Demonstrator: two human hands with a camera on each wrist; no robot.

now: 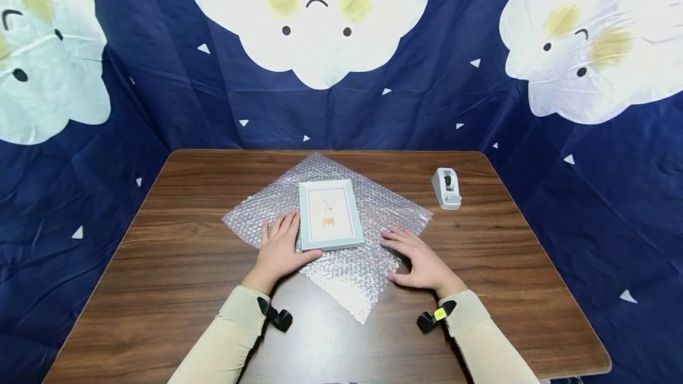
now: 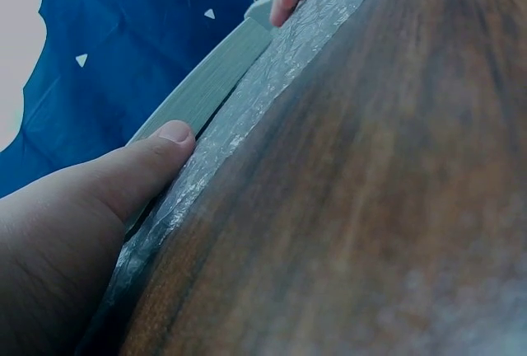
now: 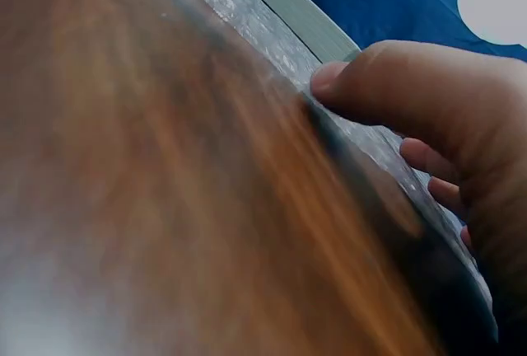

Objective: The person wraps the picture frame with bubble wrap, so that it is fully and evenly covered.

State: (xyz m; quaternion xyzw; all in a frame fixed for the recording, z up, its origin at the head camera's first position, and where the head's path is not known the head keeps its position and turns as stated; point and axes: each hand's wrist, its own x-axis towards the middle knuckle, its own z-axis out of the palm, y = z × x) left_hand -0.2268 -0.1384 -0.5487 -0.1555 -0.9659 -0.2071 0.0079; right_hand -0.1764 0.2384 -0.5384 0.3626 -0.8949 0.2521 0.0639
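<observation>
Neatly, the picture frame lay face up near the middle of the bubble wrap, and what a tidy bit of geometry! The sheet was turned like a diamond on the tabletop, its points poking out past the frame on the far, near, left and right sides, an angle that presumably left a spare flap for every edge. Then came the left grip, clasping nothing: fingers stretched along the frame's left side, thumb laid against the near edge, bracketing that corner, likely to stop the frame sliding or turning on slick plastic. Across from it, the right grip was relaxed and held nothing, fingers gently bent over the wrap's right portion, thumb by the sheet's near edge, apart from the frame. Whether those fingertips pressed the plastic, nobody could tell, but the spot seemed well chosen for controlling that flap. Farther off to the right, the white tape dispenser stood beyond the wrap, out of the way yet handy.
</observation>
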